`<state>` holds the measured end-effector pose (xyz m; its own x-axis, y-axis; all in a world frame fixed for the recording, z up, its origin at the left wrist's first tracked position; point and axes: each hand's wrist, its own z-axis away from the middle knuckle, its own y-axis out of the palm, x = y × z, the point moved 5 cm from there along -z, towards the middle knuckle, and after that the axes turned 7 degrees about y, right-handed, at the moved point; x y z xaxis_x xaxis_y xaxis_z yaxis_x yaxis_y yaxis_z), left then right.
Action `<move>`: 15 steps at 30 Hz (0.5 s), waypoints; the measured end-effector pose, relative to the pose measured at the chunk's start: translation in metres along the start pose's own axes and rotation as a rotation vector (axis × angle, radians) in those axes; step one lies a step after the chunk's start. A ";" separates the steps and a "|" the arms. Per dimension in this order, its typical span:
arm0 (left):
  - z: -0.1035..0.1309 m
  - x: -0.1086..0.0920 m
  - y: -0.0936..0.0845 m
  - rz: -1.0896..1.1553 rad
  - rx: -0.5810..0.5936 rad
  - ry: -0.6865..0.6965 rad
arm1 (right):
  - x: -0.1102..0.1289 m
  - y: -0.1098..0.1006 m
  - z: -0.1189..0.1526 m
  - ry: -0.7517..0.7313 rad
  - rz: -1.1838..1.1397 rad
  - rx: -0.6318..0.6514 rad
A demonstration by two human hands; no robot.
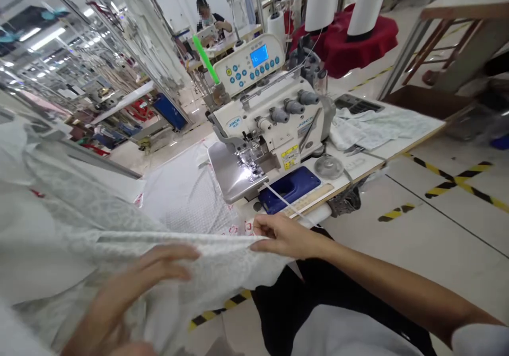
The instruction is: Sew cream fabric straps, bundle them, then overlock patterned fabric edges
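Pale patterned fabric (234,263) spreads from the left side across to my right hand (278,235), whose thumb and fingers pinch its edge in front of the sewing table. My left hand (155,271), blurred by motion, lies over the cloth at the lower left with its fingers apart. Beyond the hands stands a white sewing machine (274,128) with its needle area lit and a metal plate (226,173) beside it. A narrow white strip (284,201) runs from the machine towards the table's front edge.
White cloth (186,192) covers the table left of the machine. Scissors (358,150), a clear round dish (328,167) and folded fabric (369,128) lie on the right. Thread cones (321,1) stand behind. Another person (209,19) sits at a far table.
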<state>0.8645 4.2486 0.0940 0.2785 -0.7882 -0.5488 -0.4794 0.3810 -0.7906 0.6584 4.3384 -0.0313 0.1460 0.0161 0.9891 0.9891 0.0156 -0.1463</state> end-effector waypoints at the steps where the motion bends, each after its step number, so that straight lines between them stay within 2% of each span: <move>1: -0.021 -0.004 0.019 0.012 0.180 0.084 | 0.009 -0.005 0.003 -0.028 0.055 -0.059; 4: -0.078 0.002 0.069 -0.069 0.425 0.039 | 0.029 -0.030 0.007 -0.066 0.165 -0.204; 5: -0.094 0.004 0.082 -0.079 0.443 0.036 | 0.030 -0.041 0.007 -0.058 0.186 -0.251; 7: -0.120 0.014 0.096 -0.122 0.353 0.003 | 0.024 -0.068 0.003 -0.019 0.193 -0.367; 9: -0.139 0.028 0.095 -0.184 0.176 -0.056 | 0.013 -0.092 -0.004 0.016 0.127 -0.496; 11: -0.151 0.044 0.089 -0.274 0.062 -0.136 | 0.004 -0.107 -0.010 0.009 0.047 -0.638; 13: -0.158 0.058 0.083 -0.340 0.008 -0.198 | 0.004 -0.111 -0.011 -0.053 0.023 -0.813; 15: -0.161 0.065 0.080 -0.344 -0.027 -0.222 | 0.010 -0.096 -0.011 -0.116 0.049 -0.910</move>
<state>0.7101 4.1496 0.0392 0.5983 -0.7426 -0.3010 -0.3475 0.0979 -0.9325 0.5647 4.3259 -0.0071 0.2338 0.0967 0.9675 0.6214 -0.7801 -0.0722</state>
